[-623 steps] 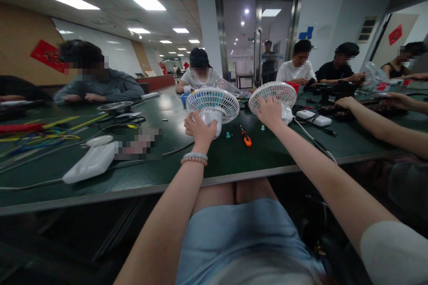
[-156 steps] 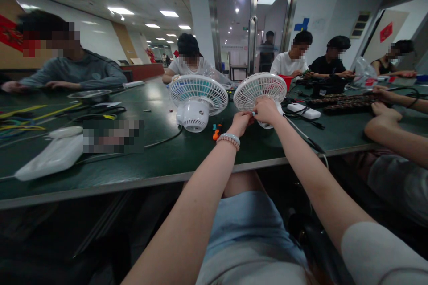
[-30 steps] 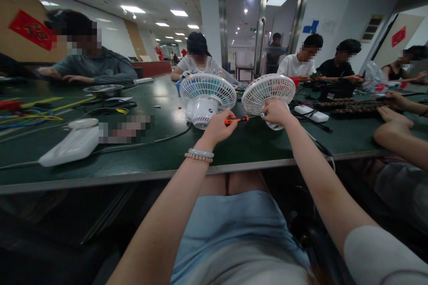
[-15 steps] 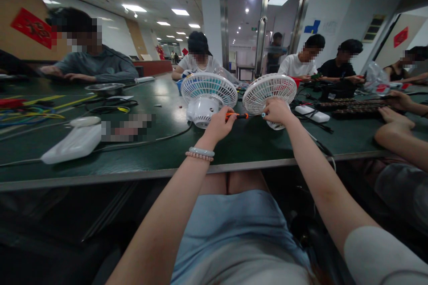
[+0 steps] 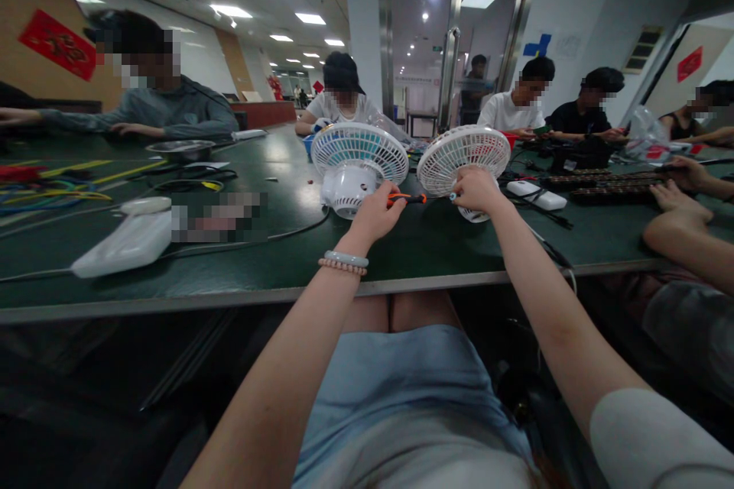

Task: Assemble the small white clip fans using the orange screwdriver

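Two white fans stand side by side at the table's middle, the left fan (image 5: pixel 358 157) and the right fan (image 5: pixel 444 160), their round grilles tilted up. My left hand (image 5: pixel 379 210) is closed around the orange-and-black handle of a screwdriver (image 5: pixel 410 199), in front of the left fan's base. Its thin shaft points right, towards my right hand (image 5: pixel 479 189). That hand is closed in front of the right fan's body, and a small light-blue piece (image 5: pixel 453 197) shows at its fingertips by the shaft's end. What those fingers grip is hidden.
On the green table (image 5: pixel 258 267) a white power strip (image 5: pixel 129 244) and cables lie left. A metal bowl (image 5: pixel 180 150) sits farther back. A white adapter (image 5: pixel 536 195) with black cords lies right of the fans. Several people sit around the table; a neighbour's hands (image 5: pixel 677 199) are at right.
My hands, the screwdriver and both fans hold almost the same place. The person at far left has stretched an arm out to the left.
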`<action>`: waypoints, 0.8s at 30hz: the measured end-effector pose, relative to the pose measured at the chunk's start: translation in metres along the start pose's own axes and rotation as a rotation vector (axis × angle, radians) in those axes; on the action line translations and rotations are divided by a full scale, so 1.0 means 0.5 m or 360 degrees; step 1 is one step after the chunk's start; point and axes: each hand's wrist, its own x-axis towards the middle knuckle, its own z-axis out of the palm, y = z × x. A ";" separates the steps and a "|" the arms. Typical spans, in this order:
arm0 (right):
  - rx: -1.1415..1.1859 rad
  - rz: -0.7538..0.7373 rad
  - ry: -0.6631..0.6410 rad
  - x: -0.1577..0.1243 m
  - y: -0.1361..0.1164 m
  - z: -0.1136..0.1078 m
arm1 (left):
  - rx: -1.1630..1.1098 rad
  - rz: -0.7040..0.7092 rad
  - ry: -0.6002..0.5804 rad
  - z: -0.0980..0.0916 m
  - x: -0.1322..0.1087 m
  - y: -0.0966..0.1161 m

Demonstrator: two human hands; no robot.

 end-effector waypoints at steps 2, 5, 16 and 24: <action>0.0006 -0.0005 -0.0001 0.000 0.000 0.000 | -0.0007 0.0032 -0.0006 -0.001 0.001 0.001; 0.0003 -0.0006 -0.0004 0.000 0.001 0.000 | 0.0006 0.0031 -0.0015 -0.002 0.001 0.003; -0.0038 -0.0009 0.0002 0.002 0.002 0.003 | 0.0035 0.0012 -0.0033 -0.002 0.001 0.001; -0.0041 0.0000 -0.0033 0.002 0.003 0.000 | 0.0034 0.0023 -0.0049 -0.002 0.002 0.002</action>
